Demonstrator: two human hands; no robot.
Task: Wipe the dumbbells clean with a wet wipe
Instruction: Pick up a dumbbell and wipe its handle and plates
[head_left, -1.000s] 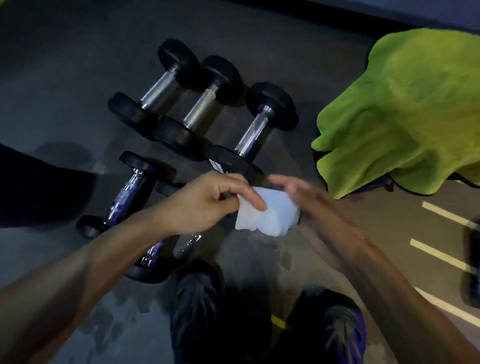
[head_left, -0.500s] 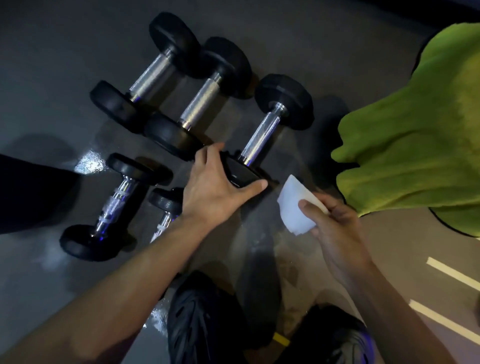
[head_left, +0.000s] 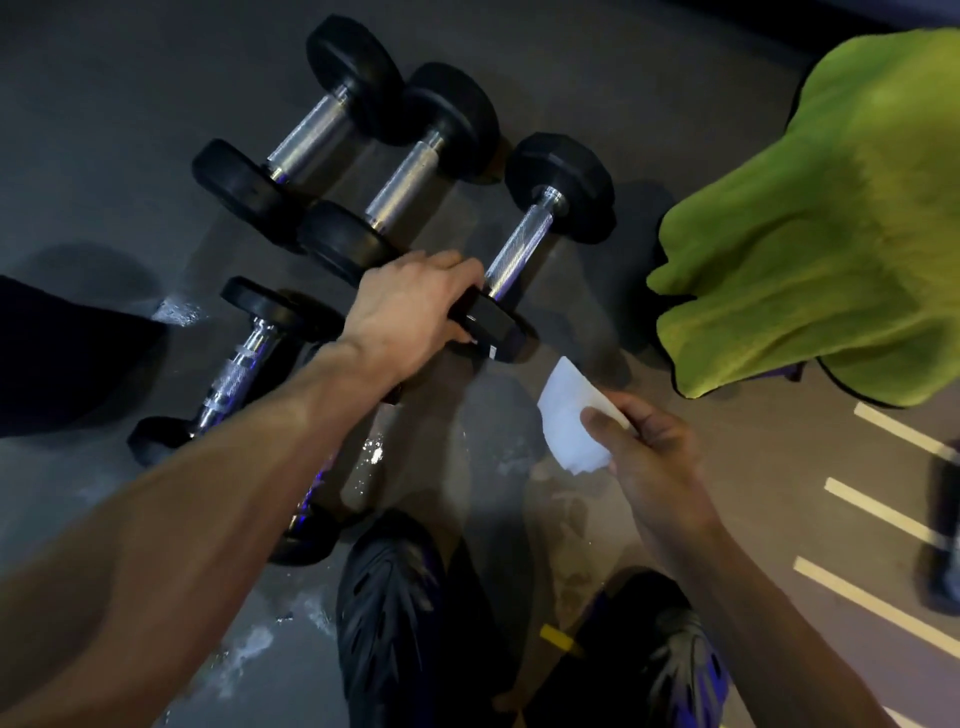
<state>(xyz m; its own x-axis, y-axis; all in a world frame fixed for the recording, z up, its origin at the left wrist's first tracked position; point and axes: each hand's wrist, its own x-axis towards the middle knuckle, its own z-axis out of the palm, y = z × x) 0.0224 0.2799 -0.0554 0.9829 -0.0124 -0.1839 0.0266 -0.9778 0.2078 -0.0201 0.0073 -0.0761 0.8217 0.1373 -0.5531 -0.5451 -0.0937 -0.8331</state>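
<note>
**Left hand on the dumbbell's near head, wipe pinched in my right**

The black hexagonal-headed dumbbell with a knurled chrome handle (head_left: 524, 244) lies on the dark grey, matte rubber floor (head_left: 130, 78). Its long axis runs diagonally, the near head pointing toward me and to the left, the far head up and to the right. The heads are faceted and dull black; the bar between them is bright and cross-hatched.

My left hand (head_left: 410, 312) wraps over that near head, fingers curled round its far edge and thumb tucked at its near side, gripping it. My right hand (head_left: 649, 447) hovers just beside and below that head, apart from it, pinching the white, thin, crumpled wet wipe (head_left: 571, 421) between thumb and curled fingers; the sheet sticks out up and to the left of my fingers.

Two round-headed black dumbbells with smooth steel handles (head_left: 332, 135) lie parallel at the far left, on the same diagonal, heads nearly touching. Closer to me, a small chrome dumbbell with slim black end discs (head_left: 234, 358) lies left of my forearm, and another like it is mostly hidden under the arm. Wet patches glisten on the floor around them.

A lime-green, fuzzy towel (head_left: 831, 234) is draped in soft folds to the right. My black ridged shoes (head_left: 395, 613) show at the bottom edge.
</note>
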